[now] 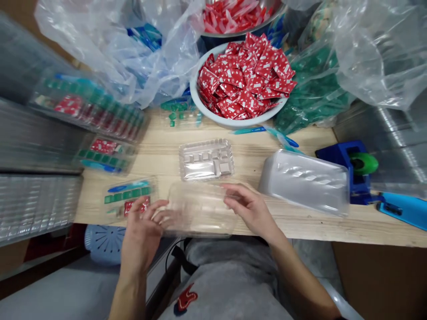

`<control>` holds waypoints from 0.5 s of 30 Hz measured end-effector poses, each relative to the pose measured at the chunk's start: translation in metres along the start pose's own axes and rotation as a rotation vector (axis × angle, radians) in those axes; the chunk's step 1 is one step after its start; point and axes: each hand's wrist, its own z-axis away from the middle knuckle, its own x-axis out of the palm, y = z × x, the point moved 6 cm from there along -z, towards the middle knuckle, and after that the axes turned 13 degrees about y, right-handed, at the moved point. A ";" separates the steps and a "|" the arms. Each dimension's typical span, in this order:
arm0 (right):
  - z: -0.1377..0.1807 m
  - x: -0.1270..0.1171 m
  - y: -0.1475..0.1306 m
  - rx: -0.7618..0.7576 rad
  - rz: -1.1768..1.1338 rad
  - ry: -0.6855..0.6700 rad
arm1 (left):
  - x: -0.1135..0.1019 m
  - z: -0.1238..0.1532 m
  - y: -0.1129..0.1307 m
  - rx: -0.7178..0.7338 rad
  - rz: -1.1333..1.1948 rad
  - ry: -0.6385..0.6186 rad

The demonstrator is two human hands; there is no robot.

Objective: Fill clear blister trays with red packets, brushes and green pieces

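Observation:
A see-through plastic lid (pixel 200 209), blurred by motion, is at the table's front edge between my hands. My right hand (pixel 250 209) pinches its right upper corner between thumb and fingers. My left hand (pixel 145 226) is open, fingers spread, at the lid's left side; whether the fingertips touch it I cannot tell. Those fingers also partly cover a filled clear tray (pixel 128 195) holding a blue item, a green strip and a red printed packet. Just behind the lid lies a clear moulded tray (pixel 207 160) with no contents in its compartments.
A white bowl (pixel 197 95) heaped with red packets stands at the back, near a metal bowl (pixel 230 34) of red pieces. Stacked filled trays (pixel 90 111) rise at left. On the right are nested clear lids (pixel 307 182), a blue tape dispenser (pixel 336 155) and plastic bags (pixel 373 53).

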 end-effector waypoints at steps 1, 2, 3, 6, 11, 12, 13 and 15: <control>0.000 0.002 0.003 -0.061 0.104 -0.010 | -0.007 0.002 -0.011 -0.019 -0.117 -0.017; 0.000 0.006 0.007 -0.111 0.190 -0.011 | -0.013 0.003 -0.022 -0.029 -0.253 -0.034; 0.000 0.011 0.010 -0.146 0.255 -0.005 | -0.017 0.003 -0.032 -0.022 -0.387 -0.046; 0.000 0.025 0.012 -0.201 0.386 0.075 | -0.025 -0.003 -0.051 0.077 -0.682 -0.046; 0.010 -0.003 -0.026 -0.428 0.485 0.163 | -0.019 -0.026 -0.044 0.562 -1.098 -0.120; 0.013 -0.021 -0.044 -0.523 0.484 0.190 | -0.012 -0.029 -0.037 0.694 -1.168 -0.142; 0.014 -0.046 -0.064 -0.635 0.472 0.255 | -0.003 -0.031 -0.029 0.816 -1.212 -0.158; 0.001 -0.102 -0.100 -0.672 0.523 0.386 | 0.022 -0.030 -0.011 0.999 -1.222 -0.177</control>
